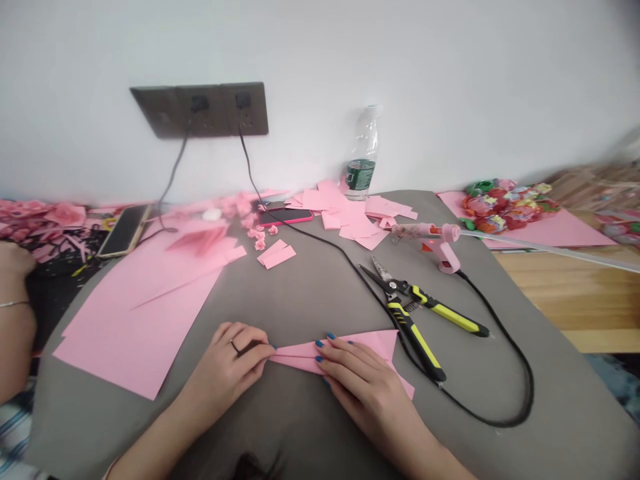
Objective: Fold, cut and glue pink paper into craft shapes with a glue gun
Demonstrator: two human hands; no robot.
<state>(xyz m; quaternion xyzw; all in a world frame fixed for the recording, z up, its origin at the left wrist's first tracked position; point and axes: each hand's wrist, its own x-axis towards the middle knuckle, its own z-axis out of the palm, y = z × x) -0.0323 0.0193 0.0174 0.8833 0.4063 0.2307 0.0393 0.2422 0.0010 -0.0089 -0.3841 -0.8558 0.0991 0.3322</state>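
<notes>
A folded sheet of pink paper point(383, 343) lies on the grey table point(300, 293), narrow at its left tip and wide at the right, with a fold line along its length. My left hand point(239, 353), a ring on one finger, pinches the narrow tip. Flat across the middle of the paper rests my right hand point(367, 380), fingers stretched out and pressing it down; part of the paper is hidden beneath. Just beyond my right hand lie shears point(407, 300) with black and yellow handles, their blades apart.
A pink glue gun point(440, 243) and its black cable point(527, 380) lie on the right. Pink sheets point(130, 333) cover the left side. Behind are paper pieces point(345, 210), a phone point(285, 215) and a bottle point(363, 160). Another person's arm point(15, 320) shows at left.
</notes>
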